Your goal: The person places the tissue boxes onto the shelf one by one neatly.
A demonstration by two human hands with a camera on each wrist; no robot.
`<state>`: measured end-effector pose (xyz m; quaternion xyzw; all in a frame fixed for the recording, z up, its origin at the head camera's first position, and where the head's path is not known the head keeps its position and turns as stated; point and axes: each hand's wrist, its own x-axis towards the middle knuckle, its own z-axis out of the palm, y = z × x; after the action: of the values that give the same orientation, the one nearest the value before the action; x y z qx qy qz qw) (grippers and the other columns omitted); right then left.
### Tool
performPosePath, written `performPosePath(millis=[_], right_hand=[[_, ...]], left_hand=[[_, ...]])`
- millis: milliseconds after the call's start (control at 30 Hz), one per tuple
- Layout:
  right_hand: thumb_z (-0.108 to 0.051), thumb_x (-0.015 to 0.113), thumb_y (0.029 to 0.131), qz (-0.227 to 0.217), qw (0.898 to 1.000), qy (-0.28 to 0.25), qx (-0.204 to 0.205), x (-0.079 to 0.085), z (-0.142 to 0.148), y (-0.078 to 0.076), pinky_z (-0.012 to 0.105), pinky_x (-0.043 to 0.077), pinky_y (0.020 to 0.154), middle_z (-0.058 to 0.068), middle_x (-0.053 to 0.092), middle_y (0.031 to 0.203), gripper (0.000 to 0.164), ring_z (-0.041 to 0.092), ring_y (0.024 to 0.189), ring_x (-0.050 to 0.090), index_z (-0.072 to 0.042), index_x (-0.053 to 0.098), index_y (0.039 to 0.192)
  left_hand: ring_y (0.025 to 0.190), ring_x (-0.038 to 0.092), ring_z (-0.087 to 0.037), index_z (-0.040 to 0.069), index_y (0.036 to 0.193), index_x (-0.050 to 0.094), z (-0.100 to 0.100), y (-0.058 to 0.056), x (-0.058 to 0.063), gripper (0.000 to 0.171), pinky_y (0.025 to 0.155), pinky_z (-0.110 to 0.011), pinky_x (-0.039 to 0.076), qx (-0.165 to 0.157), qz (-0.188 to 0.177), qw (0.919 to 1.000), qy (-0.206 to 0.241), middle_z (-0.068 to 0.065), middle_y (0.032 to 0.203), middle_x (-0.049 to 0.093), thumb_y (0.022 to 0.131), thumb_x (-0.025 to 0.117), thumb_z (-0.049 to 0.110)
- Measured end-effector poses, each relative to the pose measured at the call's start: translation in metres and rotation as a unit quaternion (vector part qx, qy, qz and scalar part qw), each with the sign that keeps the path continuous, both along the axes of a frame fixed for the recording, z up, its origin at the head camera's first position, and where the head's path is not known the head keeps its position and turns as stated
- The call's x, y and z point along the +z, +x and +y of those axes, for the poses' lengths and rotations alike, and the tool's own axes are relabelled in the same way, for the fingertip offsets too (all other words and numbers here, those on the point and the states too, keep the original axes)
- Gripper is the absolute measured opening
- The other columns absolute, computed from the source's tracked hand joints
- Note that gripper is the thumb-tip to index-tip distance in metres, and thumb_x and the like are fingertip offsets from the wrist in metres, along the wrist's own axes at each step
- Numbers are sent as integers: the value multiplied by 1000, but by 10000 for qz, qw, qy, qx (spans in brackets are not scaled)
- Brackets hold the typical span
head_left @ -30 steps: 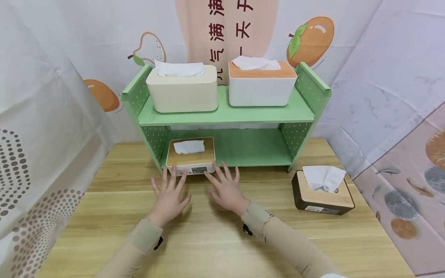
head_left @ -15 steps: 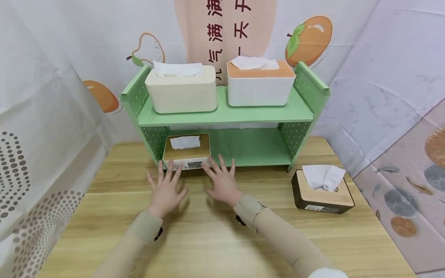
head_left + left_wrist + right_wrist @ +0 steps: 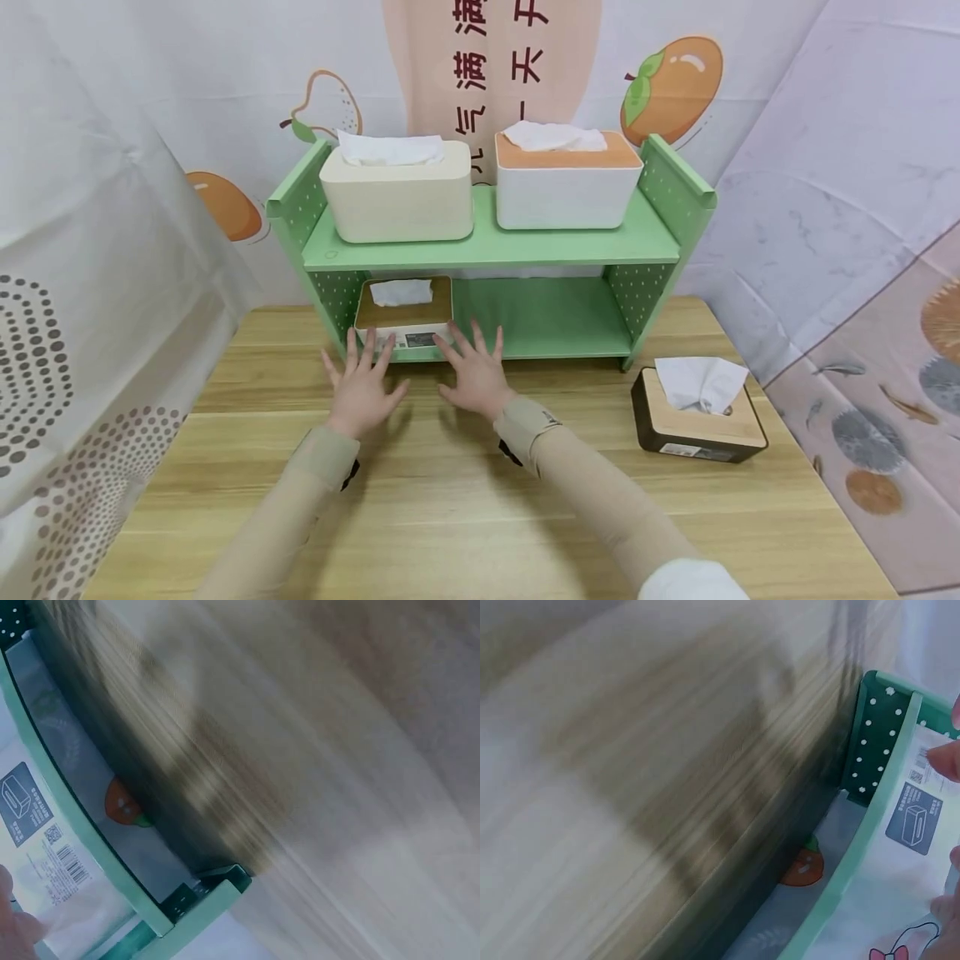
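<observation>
Head cam: wood-grain table point(image 3: 480, 525), green 2-tier shelf point(image 3: 543, 312) standing on it, white printed cloth point(image 3: 202, 75) behind. L hand point(image 3: 360, 400) & R hand point(image 3: 476, 379) both spread w/ fingers fairly straight, gripping nothing, tips at front of wood-topped tissue box point(image 3: 405, 315), bottom tier, L end.

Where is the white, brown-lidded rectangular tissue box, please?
In the head view, the box sits left on the lower green shelf, the left hand and right hand at its front.

Cream tissue box point(image 3: 397, 202); white tissue box point(image 3: 567, 198), orange lid point(image 3: 566, 159), just beside it; dark tissue box point(image 3: 708, 451), pale wooden lid point(image 3: 701, 425), on the wood-grain worktop point(image 3: 480, 517); fruit-printed cloth backdrop point(image 3: 225, 100).
</observation>
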<state>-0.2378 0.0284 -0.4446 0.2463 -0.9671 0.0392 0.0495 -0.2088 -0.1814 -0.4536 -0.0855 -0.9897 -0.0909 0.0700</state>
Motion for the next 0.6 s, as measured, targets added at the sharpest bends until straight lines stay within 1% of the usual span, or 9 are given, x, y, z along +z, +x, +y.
performPosePath(millis=[100,200,333,433,500,600], right_hand=[[-57,58,86,25,9998,173,-29,1,0,-6,68,5,109,-2,11,160,81,36,146,7,-32,19,152],[-55,58,87,-62,9999,136,-20,3,-1,-11,68,2,109,-2,11,160,79,36,146,7,-31,19,152],[-55,54,89,-115,9998,132,-71,4,0,-17,67,1,110,-3,10,160,75,35,147,2,-32,18,152],[-57,50,91,-119,9995,245,-156,4,1,-19,66,3,110,-5,10,160,72,32,147,-1,-34,18,152],[-56,49,92,-145,9995,234,-182,4,1,-20,66,3,110,-5,10,160,70,32,147,-1,-34,19,151],[-53,49,93,-216,9997,49,-126,5,-2,-21,66,1,110,-4,10,160,68,33,147,-1,-33,20,151]], left_hand=[[143,-11,-43,18,153,16,1,-5,2,81,101,-74,-11,45,-58,9999,-71,-18,158,3,91,49,57],[143,-13,-42,19,153,15,2,-9,4,80,101,-73,-13,79,-146,9998,-89,-19,158,2,91,47,56],[143,-15,-40,18,153,14,5,-15,8,79,102,-72,-14,113,-244,9995,-154,-18,159,1,92,46,56],[143,-14,-40,18,153,14,6,-18,9,79,103,-72,-12,120,-296,9993,-206,-18,159,1,92,45,57],[143,-15,-40,19,154,13,5,-19,9,78,103,-72,-13,127,-313,9991,-252,-17,159,1,93,44,56],[143,-16,-40,19,154,12,3,-21,7,76,102,-71,-15,176,-281,9990,-290,-17,159,1,94,43,55]])
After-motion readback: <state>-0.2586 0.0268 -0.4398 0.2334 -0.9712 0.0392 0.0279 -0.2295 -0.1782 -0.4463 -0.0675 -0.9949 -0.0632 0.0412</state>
